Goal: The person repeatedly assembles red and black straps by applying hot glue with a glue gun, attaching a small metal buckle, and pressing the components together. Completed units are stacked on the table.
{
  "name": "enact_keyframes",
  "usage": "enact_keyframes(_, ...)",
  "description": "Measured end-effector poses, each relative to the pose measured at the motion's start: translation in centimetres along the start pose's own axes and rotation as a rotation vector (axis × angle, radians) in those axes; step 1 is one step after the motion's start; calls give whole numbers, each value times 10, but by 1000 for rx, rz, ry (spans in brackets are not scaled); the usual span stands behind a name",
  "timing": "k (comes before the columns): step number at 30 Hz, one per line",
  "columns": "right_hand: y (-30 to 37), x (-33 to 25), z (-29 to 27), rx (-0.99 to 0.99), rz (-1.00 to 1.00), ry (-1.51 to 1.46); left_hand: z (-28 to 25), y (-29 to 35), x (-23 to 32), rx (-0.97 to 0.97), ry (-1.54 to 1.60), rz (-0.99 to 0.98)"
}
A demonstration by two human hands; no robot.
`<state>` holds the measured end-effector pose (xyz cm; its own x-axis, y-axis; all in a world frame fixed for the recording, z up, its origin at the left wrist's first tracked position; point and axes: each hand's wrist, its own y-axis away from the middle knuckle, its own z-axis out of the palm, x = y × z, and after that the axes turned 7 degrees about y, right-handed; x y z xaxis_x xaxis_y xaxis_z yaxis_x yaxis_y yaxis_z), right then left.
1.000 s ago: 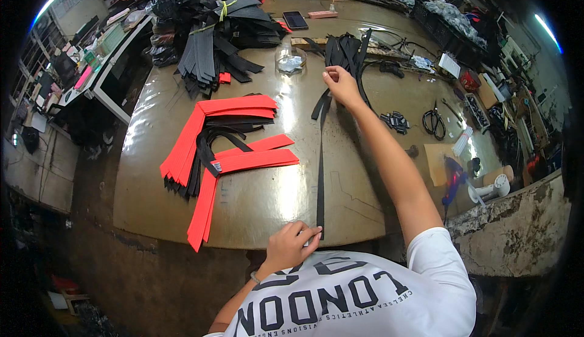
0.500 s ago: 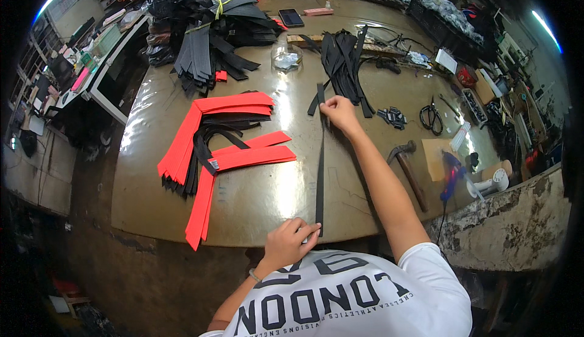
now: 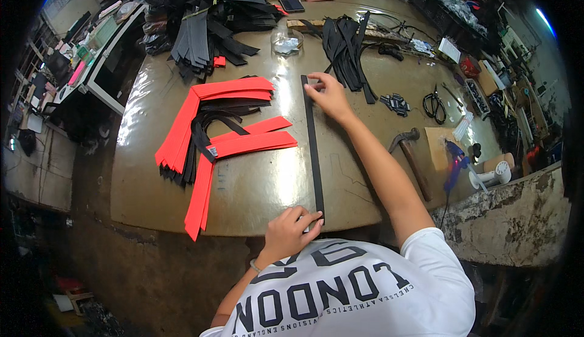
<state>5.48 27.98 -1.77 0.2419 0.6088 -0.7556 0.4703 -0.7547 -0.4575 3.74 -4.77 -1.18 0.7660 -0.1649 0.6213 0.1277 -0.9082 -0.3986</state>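
A long, narrow black strap (image 3: 311,136) lies nearly straight along the table between my two hands. My left hand (image 3: 289,232) is closed on its near end at the table's front edge, thumb and finger together there. Close to the far end, the bent thumb and fingers of my right hand (image 3: 331,98) hold the strap at its right edge. To the left lie stacked red strips (image 3: 243,158), partly over black ones, with a looped black strap (image 3: 201,139) among them. A bundle of similar black straps (image 3: 344,51) lies beyond my right hand.
A hammer (image 3: 412,165) lies right of my right forearm, with scissors (image 3: 434,107), small dark buckles (image 3: 395,104) and a blue glue gun (image 3: 453,165) near it. Farther back are a round clear container (image 3: 287,44), a phone (image 3: 291,3) and a large pile of black strips (image 3: 207,33).
My right hand has moved left and slightly away from me with the strap's far end. The strap has turned from edge-on to flat and now slants left. My left hand stays at the near end.
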Motion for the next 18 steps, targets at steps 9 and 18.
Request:
enact_keyframes(9,93,-31,-45,-396,-347,224,-1,3,-2,-38,-22,139)
enact_keyframes(18,195,-36,-170,678,195,683,-2,4,-3,-22,18,154)
